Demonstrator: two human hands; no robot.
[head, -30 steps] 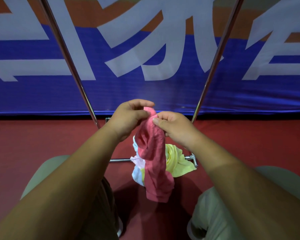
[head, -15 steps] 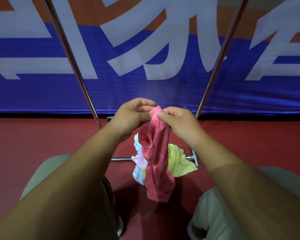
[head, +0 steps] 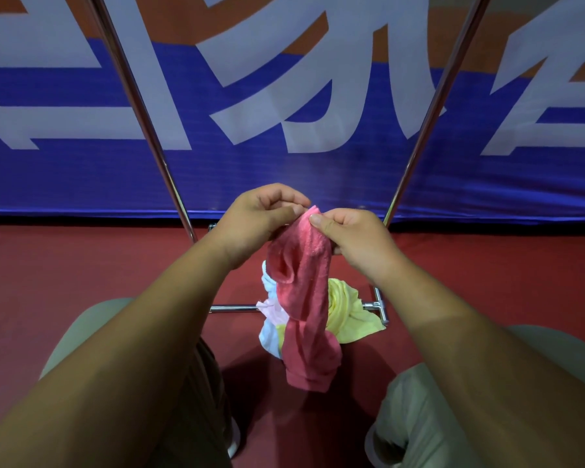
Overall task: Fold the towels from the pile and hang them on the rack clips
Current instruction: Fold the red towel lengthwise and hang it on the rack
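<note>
A pink-red towel [head: 306, 298] hangs bunched from both hands in the middle of the view. My left hand [head: 260, 224] pinches its top edge from the left, and my right hand [head: 355, 241] pinches the same top corner from the right, thumbs close together. Below and behind it, a pile of towels [head: 345, 312] in yellow, light blue and pale pink lies on the red floor over the rack's base bar. The rack's two metal poles [head: 142, 106] rise left and right; its clips are out of view.
A blue, orange and white banner [head: 284, 163] stands right behind the rack. The rack's chrome base bar [head: 233, 308] crosses the red floor [head: 81, 265]. My knees in pale trousers [head: 429, 417] flank the hanging towel.
Both hands have lifted the pink-red towel slightly and shifted their pinches along its top edge, now close together at one corner. The pile has not moved.
</note>
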